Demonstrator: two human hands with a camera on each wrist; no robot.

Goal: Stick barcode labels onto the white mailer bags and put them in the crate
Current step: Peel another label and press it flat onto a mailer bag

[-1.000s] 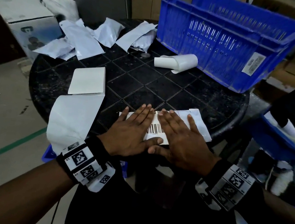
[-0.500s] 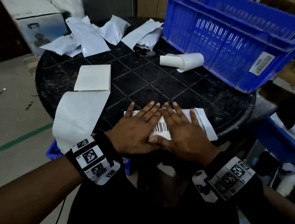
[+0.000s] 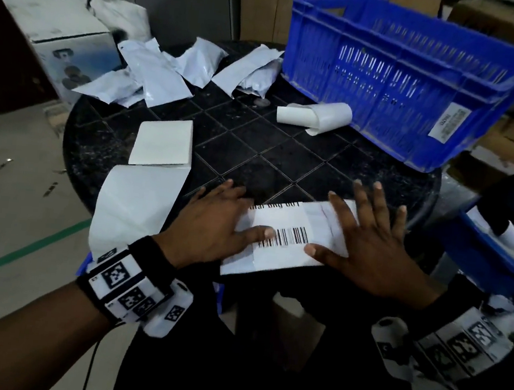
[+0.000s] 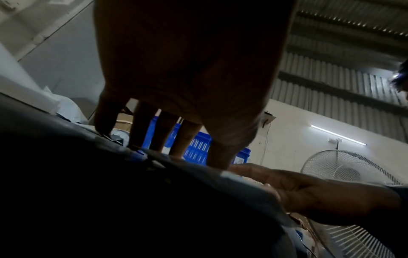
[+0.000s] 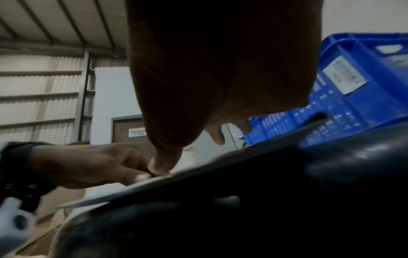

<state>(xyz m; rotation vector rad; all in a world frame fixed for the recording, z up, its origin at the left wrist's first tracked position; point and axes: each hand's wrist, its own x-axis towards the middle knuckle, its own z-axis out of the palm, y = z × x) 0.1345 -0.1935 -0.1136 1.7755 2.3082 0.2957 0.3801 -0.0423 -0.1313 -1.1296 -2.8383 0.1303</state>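
A white mailer bag (image 3: 326, 217) lies at the near edge of the round black table (image 3: 286, 153), with a barcode label (image 3: 282, 239) stuck across it. My left hand (image 3: 213, 225) lies flat on the bag's left end, thumb on the label. My right hand (image 3: 369, 239) lies flat on its right end, fingers spread, thumb touching the label's lower edge. The blue crate (image 3: 406, 80) stands at the table's back right; it also shows in the left wrist view (image 4: 196, 144) and the right wrist view (image 5: 353, 97). Both wrist views are dark and show straight fingers on the table.
Several loose white mailer bags (image 3: 164, 72) lie at the table's back left. A label roll (image 3: 319, 117) lies beside the crate. A folded strip of label sheets (image 3: 156, 164) hangs over the table's left edge. Another blue bin (image 3: 498, 254) sits low at the right.
My two hands have slid apart across the label, the left to the left and the right to the right, which uncovers the barcode. The bag lies slightly more tilted.
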